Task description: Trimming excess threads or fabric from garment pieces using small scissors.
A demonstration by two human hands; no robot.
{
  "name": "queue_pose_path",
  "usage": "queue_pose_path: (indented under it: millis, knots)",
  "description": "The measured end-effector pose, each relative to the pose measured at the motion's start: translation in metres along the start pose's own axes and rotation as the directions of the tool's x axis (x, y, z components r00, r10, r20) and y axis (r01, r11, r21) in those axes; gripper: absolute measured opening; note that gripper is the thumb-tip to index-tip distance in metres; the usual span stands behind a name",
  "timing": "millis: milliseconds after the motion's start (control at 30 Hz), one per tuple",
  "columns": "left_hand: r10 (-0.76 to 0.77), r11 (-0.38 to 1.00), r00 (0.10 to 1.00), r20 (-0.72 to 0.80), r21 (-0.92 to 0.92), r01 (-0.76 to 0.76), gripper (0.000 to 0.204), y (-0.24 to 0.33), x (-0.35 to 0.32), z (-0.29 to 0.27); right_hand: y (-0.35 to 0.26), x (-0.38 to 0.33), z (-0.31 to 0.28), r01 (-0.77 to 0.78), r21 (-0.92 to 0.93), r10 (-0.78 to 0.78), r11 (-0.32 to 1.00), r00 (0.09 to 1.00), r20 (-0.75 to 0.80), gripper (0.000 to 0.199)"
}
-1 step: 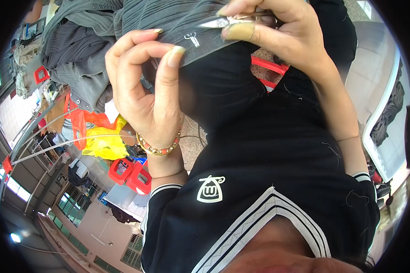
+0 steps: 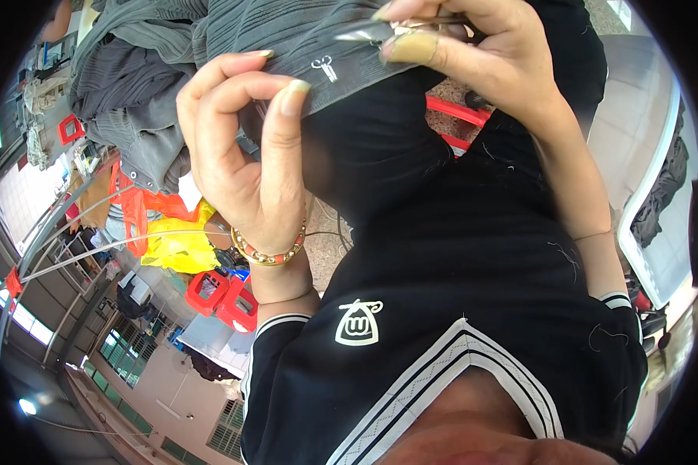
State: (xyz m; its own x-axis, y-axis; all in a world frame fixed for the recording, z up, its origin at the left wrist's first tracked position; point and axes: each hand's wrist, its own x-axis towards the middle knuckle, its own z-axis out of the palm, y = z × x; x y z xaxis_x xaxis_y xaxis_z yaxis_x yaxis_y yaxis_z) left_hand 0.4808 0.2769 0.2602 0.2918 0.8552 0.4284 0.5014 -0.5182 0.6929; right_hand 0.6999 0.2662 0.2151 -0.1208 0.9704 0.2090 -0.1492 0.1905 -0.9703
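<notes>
My left hand (image 2: pixel 244 155) pinches the edge of a grey ribbed garment (image 2: pixel 287 35) between thumb and forefinger. A beaded gold bracelet (image 2: pixel 270 254) circles that wrist. A small silver mark (image 2: pixel 325 68) sits on the grey edge beside my thumb. At the top, my right hand (image 2: pixel 473 58) holds small metal snips (image 2: pixel 368 31), whose tip lies against the same grey edge. Both hands are raised close in front of my black top (image 2: pixel 457 256) with white striped trim.
A heap of grey garments (image 2: pixel 124 85) lies at the upper left. Below it are orange and yellow bags (image 2: pixel 174 244), red plastic stools (image 2: pixel 221 298) and thin metal poles (image 2: pixel 93 248). A red stool (image 2: pixel 454 116) shows behind my arms. A white table edge (image 2: pixel 651 178) curves at the right.
</notes>
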Motion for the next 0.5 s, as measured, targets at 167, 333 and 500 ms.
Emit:
queue_pose_path:
  millis: [167,333,500]
  knots:
    - [0.124,0.960,0.979,0.159,0.231,-0.159,0.031,0.014,0.012,-0.004,0.003,-0.008,-0.012,-0.027,0.079,0.033,0.996,0.997,-0.075,0.024]
    - [0.167,0.844,0.921,0.353,0.431,-0.318,0.026,0.025,0.031,-0.003,0.008,-0.018,-0.018,-0.075,0.114,0.088,0.991,0.989,-0.119,0.024]
    - [0.212,0.713,0.862,0.460,0.530,-0.458,0.021,0.033,0.041,-0.001,0.007,-0.021,-0.019,-0.077,0.103,0.090,0.992,0.988,-0.123,0.024]
